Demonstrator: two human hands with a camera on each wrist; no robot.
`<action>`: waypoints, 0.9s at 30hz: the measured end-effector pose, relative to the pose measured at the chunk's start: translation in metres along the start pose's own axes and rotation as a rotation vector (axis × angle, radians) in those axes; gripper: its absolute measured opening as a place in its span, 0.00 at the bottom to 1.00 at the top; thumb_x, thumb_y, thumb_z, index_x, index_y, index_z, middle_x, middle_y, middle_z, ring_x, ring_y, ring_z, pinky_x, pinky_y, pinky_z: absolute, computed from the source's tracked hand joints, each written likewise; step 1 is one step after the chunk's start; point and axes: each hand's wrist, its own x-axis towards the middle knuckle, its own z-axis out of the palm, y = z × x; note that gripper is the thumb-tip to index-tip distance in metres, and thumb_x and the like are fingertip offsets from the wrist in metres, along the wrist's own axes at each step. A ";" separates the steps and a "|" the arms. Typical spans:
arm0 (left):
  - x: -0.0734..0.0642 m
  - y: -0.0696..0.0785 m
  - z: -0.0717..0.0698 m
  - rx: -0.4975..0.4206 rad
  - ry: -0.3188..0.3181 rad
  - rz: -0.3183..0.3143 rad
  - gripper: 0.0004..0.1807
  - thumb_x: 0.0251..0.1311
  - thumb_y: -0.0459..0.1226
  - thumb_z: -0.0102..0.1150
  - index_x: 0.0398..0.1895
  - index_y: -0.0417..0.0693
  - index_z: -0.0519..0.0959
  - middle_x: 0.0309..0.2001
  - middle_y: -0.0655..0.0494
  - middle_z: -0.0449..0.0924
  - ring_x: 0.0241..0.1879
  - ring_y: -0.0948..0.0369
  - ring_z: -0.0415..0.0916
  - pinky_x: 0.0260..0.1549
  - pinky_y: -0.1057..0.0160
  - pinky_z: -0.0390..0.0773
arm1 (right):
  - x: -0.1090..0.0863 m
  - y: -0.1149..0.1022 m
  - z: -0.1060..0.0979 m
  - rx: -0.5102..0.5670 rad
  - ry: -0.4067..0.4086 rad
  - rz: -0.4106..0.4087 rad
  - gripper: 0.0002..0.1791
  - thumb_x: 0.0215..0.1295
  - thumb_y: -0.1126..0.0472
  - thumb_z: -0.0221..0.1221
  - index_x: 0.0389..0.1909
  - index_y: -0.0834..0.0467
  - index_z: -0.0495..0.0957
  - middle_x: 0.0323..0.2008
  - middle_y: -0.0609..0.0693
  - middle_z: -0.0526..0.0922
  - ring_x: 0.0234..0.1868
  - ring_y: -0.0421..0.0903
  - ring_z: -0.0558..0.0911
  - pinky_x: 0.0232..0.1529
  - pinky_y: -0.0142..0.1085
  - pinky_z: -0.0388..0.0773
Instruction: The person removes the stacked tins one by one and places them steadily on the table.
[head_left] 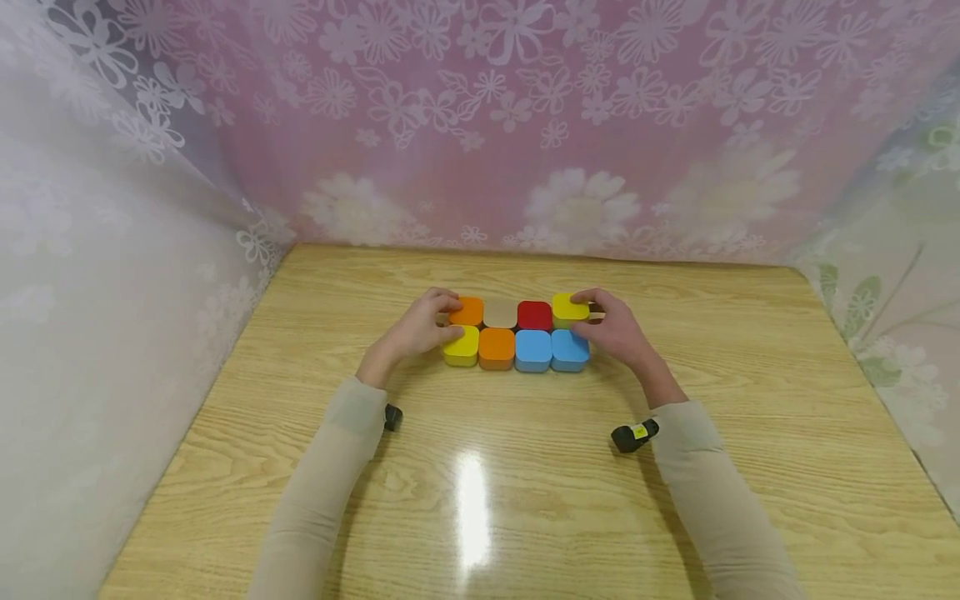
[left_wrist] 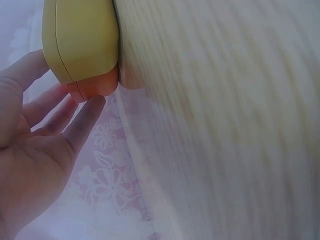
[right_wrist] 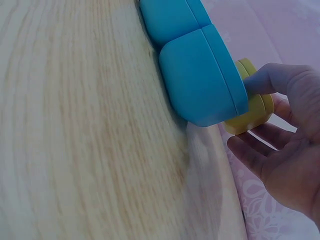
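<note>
Rounded square blocks, each with a seam below its top, stand in two rows. My left hand (head_left: 417,327) is at the left end, pinching the back orange block (head_left: 468,310) between thumb and fingers. Its thumb overlaps the front yellow block (head_left: 461,347). At the right end my right hand (head_left: 613,327) grips the back yellow block (head_left: 570,309), thumb in front and fingers behind; its top shows slightly higher than the neighbouring red block (head_left: 534,315). In the right wrist view this yellow block (right_wrist: 254,114) is partly hidden behind a blue block (right_wrist: 200,80).
A beige block (head_left: 500,314) stands between orange and red in the back row. The front row also has a second orange block (head_left: 497,348) and two blue ones. All are on a wood-grain table (head_left: 555,500), with floral curtains (head_left: 480,125) behind and at both sides.
</note>
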 end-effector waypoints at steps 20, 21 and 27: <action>0.000 0.002 -0.001 -0.008 -0.008 -0.018 0.25 0.64 0.34 0.64 0.62 0.31 0.72 0.69 0.44 0.61 0.64 0.46 0.69 0.59 0.55 0.76 | -0.002 0.004 0.002 0.026 -0.012 0.027 0.26 0.67 0.65 0.59 0.65 0.64 0.69 0.66 0.61 0.70 0.65 0.62 0.68 0.65 0.55 0.69; 0.000 0.002 -0.001 -0.007 -0.007 -0.019 0.25 0.64 0.34 0.64 0.62 0.31 0.72 0.69 0.44 0.62 0.64 0.46 0.70 0.59 0.55 0.76 | -0.002 0.004 0.002 0.026 -0.013 0.032 0.26 0.67 0.64 0.59 0.65 0.63 0.69 0.66 0.61 0.70 0.65 0.62 0.68 0.65 0.55 0.70; 0.000 0.004 -0.001 -0.009 -0.008 -0.021 0.25 0.65 0.34 0.63 0.62 0.32 0.72 0.69 0.44 0.61 0.64 0.46 0.70 0.59 0.55 0.76 | -0.003 0.005 0.003 0.038 -0.018 0.052 0.26 0.68 0.63 0.60 0.66 0.63 0.68 0.66 0.61 0.69 0.66 0.63 0.69 0.64 0.55 0.71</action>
